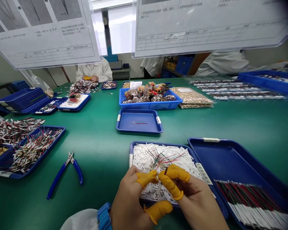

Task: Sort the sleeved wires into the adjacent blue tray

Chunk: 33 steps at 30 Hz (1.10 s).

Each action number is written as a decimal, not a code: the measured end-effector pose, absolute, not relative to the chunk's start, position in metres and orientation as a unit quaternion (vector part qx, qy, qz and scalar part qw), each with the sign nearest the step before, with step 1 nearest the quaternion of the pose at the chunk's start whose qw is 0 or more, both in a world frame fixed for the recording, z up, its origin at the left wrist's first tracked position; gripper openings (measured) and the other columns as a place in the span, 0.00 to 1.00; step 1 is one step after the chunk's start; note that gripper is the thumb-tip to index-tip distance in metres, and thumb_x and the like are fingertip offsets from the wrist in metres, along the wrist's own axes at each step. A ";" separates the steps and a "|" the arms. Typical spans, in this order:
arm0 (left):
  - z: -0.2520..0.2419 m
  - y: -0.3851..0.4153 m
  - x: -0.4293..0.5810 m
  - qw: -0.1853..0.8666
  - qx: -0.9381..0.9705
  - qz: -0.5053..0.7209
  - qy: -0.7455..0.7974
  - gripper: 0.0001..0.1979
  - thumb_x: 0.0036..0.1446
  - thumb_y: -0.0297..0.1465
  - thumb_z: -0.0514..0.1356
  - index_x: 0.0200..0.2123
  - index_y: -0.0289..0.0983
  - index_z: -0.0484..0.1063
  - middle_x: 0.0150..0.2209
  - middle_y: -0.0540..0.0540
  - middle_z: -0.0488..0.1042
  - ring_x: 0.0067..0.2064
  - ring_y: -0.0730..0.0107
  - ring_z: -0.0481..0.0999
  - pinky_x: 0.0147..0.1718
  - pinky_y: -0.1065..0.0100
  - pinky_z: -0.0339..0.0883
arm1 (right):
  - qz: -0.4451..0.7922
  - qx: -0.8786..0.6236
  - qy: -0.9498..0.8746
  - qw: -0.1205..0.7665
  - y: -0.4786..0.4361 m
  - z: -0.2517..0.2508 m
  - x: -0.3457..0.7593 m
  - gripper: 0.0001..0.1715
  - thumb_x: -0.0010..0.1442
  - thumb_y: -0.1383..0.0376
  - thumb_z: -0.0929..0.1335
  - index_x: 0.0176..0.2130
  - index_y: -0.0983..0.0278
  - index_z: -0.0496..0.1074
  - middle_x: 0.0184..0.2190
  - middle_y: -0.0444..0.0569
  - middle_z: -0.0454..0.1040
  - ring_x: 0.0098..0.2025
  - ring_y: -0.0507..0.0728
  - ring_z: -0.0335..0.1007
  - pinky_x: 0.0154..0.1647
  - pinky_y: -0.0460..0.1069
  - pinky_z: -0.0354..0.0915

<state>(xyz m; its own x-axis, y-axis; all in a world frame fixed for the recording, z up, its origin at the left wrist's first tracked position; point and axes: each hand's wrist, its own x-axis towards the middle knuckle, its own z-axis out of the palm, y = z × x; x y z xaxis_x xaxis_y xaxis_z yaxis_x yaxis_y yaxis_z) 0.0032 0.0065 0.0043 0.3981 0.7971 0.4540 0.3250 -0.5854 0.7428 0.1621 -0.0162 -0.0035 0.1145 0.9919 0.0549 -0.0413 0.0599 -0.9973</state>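
Note:
My left hand [132, 198] and my right hand [194, 198] meet at the bottom centre, both wearing yellow finger cots. Their fingertips pinch a small bunch of thin red, green and black wires [162, 158] over a blue tray [134, 147] heaped with white sleeves. The wire ends fan out above the fingers. A blue wristband sits on my left wrist.
Blue-handled pliers [67, 171] lie left of my hands. A tray of finished sleeved wires [252, 198] is at the right, a small tray [139, 121] ahead, wire-filled trays [31, 147] at the left. People in white sit across the green table. Paper sheets hang overhead.

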 end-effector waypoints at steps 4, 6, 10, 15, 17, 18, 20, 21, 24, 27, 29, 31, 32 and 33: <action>0.007 0.008 0.000 0.382 0.747 0.373 0.396 0.19 0.59 0.43 0.59 0.23 0.36 0.75 0.22 0.49 0.66 0.24 0.71 0.65 0.22 0.71 0.57 | 0.434 -0.493 -0.515 0.551 -0.019 -0.006 0.158 0.04 0.51 0.66 0.74 0.31 0.57 0.79 0.29 0.46 0.77 0.32 0.57 0.73 0.33 0.48 0.71; 0.008 0.008 -0.001 0.405 0.747 0.358 0.387 0.20 0.60 0.40 0.58 0.20 0.36 0.74 0.20 0.50 0.64 0.22 0.73 0.63 0.21 0.71 0.55 | 0.400 -0.497 -0.513 0.574 -0.022 -0.008 0.152 0.02 0.52 0.65 0.73 0.31 0.58 0.78 0.29 0.47 0.76 0.32 0.57 0.72 0.33 0.49 0.70; 0.009 0.007 -0.001 0.414 0.756 0.348 0.369 0.16 0.59 0.35 0.58 0.22 0.36 0.76 0.20 0.50 0.66 0.21 0.74 0.64 0.19 0.72 0.54 | 0.339 -0.526 -0.523 0.578 -0.025 -0.004 0.137 0.07 0.56 0.63 0.69 0.27 0.60 0.73 0.26 0.47 0.72 0.29 0.57 0.69 0.29 0.50 0.68; 0.008 0.009 -0.001 0.373 0.785 0.345 0.354 0.11 0.56 0.39 0.62 0.30 0.38 0.79 0.24 0.48 0.70 0.24 0.70 0.69 0.21 0.72 0.63 | 0.300 -0.616 -0.538 0.490 -0.024 0.025 0.179 0.08 0.53 0.60 0.69 0.26 0.61 0.74 0.24 0.48 0.75 0.28 0.58 0.70 0.30 0.52 0.68; 0.008 0.010 -0.002 0.352 0.782 0.372 0.355 0.12 0.54 0.40 0.64 0.37 0.40 0.79 0.26 0.48 0.71 0.25 0.69 0.71 0.21 0.72 0.66 | 0.267 -0.682 -0.521 0.438 -0.028 0.035 0.224 0.09 0.51 0.59 0.69 0.29 0.61 0.76 0.26 0.50 0.78 0.29 0.61 0.74 0.31 0.54 0.69; 0.008 0.011 -0.003 0.342 0.776 0.389 0.360 0.12 0.54 0.40 0.64 0.38 0.40 0.79 0.26 0.48 0.71 0.25 0.70 0.71 0.21 0.72 0.67 | 0.232 -0.723 -0.512 0.401 -0.031 0.038 0.249 0.09 0.49 0.58 0.69 0.28 0.61 0.76 0.23 0.50 0.78 0.25 0.61 0.74 0.26 0.53 0.68; 0.008 0.013 -0.004 0.325 0.763 0.420 0.370 0.09 0.56 0.37 0.63 0.38 0.40 0.79 0.25 0.49 0.70 0.24 0.70 0.71 0.22 0.72 0.67 | 0.142 -0.818 -0.489 0.268 -0.036 0.037 0.294 0.04 0.46 0.63 0.69 0.24 0.60 0.75 0.15 0.49 0.76 0.16 0.60 0.69 0.16 0.51 0.61; 0.007 0.014 -0.004 0.321 0.757 0.431 0.372 0.08 0.57 0.35 0.62 0.38 0.39 0.79 0.25 0.49 0.70 0.24 0.70 0.71 0.22 0.72 0.67 | 0.110 -0.844 -0.483 0.203 -0.038 0.034 0.312 0.04 0.42 0.67 0.68 0.22 0.59 0.75 0.16 0.48 0.76 0.16 0.60 0.69 0.15 0.51 0.60; 0.007 0.015 -0.005 0.315 0.748 0.448 0.374 0.08 0.58 0.33 0.60 0.37 0.37 0.78 0.25 0.48 0.71 0.25 0.69 0.72 0.22 0.72 0.67 | 0.090 -0.860 -0.475 0.165 -0.042 0.023 0.340 0.09 0.38 0.73 0.67 0.16 0.58 0.71 0.14 0.49 0.76 0.17 0.63 0.71 0.15 0.51 0.60; 0.006 0.015 -0.005 0.301 0.745 0.458 0.379 0.09 0.59 0.33 0.59 0.36 0.37 0.78 0.24 0.48 0.71 0.26 0.68 0.72 0.23 0.71 0.67 | 0.100 -0.861 -0.475 0.153 -0.044 0.017 0.342 0.10 0.38 0.72 0.68 0.14 0.57 0.70 0.13 0.49 0.75 0.17 0.63 0.72 0.15 0.52 0.60; 0.005 0.015 -0.006 0.294 0.748 0.451 0.389 0.09 0.59 0.33 0.58 0.35 0.36 0.78 0.24 0.48 0.72 0.26 0.67 0.71 0.23 0.70 0.67 | 0.102 -0.864 -0.472 0.141 -0.043 0.021 0.338 0.10 0.38 0.72 0.69 0.13 0.57 0.70 0.13 0.50 0.75 0.17 0.64 0.72 0.14 0.52 0.60; 0.002 0.014 -0.008 0.285 0.746 0.438 0.413 0.10 0.59 0.34 0.58 0.35 0.36 0.77 0.24 0.48 0.70 0.26 0.67 0.71 0.23 0.69 0.66 | 0.102 -0.867 -0.470 0.131 -0.039 0.029 0.331 0.09 0.38 0.71 0.70 0.13 0.58 0.71 0.13 0.51 0.76 0.17 0.64 0.72 0.13 0.52 0.60; 0.001 0.014 -0.008 0.281 0.743 0.431 0.428 0.10 0.59 0.34 0.58 0.34 0.36 0.77 0.24 0.48 0.70 0.25 0.67 0.70 0.22 0.69 0.65 | 0.100 -0.866 -0.471 0.131 -0.037 0.033 0.324 0.08 0.39 0.70 0.70 0.14 0.58 0.72 0.14 0.51 0.77 0.17 0.65 0.73 0.14 0.52 0.61; -0.001 0.014 -0.008 0.278 0.741 0.423 0.442 0.10 0.60 0.34 0.57 0.34 0.36 0.76 0.24 0.48 0.69 0.25 0.66 0.70 0.22 0.68 0.64 | 0.098 -0.862 -0.478 0.136 -0.033 0.037 0.315 0.06 0.40 0.69 0.70 0.16 0.59 0.74 0.16 0.51 0.78 0.18 0.64 0.73 0.15 0.52 0.62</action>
<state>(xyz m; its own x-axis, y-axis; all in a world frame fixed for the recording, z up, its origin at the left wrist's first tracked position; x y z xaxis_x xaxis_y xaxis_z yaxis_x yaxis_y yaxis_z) -0.0083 0.0141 -0.0009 0.2518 0.8898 0.3807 0.4195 -0.4548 0.7856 0.3147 -0.0328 0.0372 0.5232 0.8513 -0.0395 0.7977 -0.5055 -0.3289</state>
